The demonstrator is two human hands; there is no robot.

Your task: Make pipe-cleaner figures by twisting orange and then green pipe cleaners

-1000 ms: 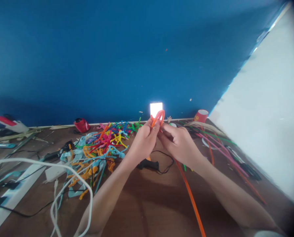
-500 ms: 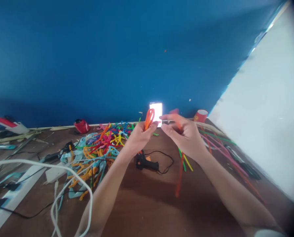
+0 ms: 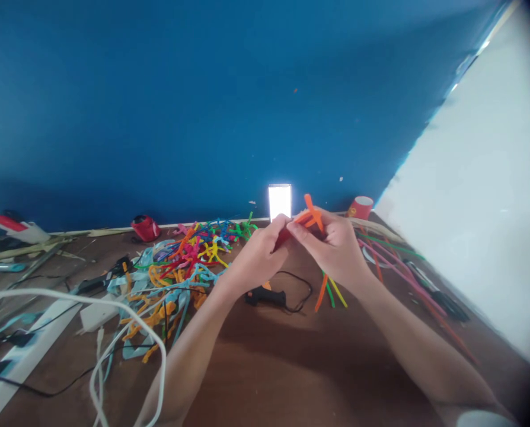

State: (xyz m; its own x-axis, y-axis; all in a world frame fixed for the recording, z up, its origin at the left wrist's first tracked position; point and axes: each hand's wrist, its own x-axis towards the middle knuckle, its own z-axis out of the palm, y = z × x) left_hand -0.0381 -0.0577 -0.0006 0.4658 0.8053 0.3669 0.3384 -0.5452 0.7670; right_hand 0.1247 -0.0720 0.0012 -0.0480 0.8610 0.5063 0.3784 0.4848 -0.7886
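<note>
An orange pipe cleaner [image 3: 310, 218], bent into a bundle with crossing ends, is pinched between my two hands above the table. My left hand [image 3: 261, 252] is closed on its left part, which the fingers mostly hide. Thumb and fingers of my right hand [image 3: 336, 243] grip the crossed ends. Below my right hand, green [image 3: 329, 292] and yellow [image 3: 338, 293] pipe cleaners show beside an orange one [image 3: 321, 293]. Under my left hand, a black glue gun [image 3: 267, 295] with an orange trigger lies on the table, partly covered.
A lit phone [image 3: 280, 200] stands against the blue wall. To the left are a tangled heap of coloured pipe cleaners [image 3: 194, 249], a white cable [image 3: 156, 332] and a power strip [image 3: 25, 356]. A red paper cup [image 3: 360, 207] and long pipe cleaners [image 3: 398, 270] are at right.
The orange loop upright in my left hand has tipped right and now lies between both hands. My right hand has closed on it. The orange strand dangling below it hangs less low.
</note>
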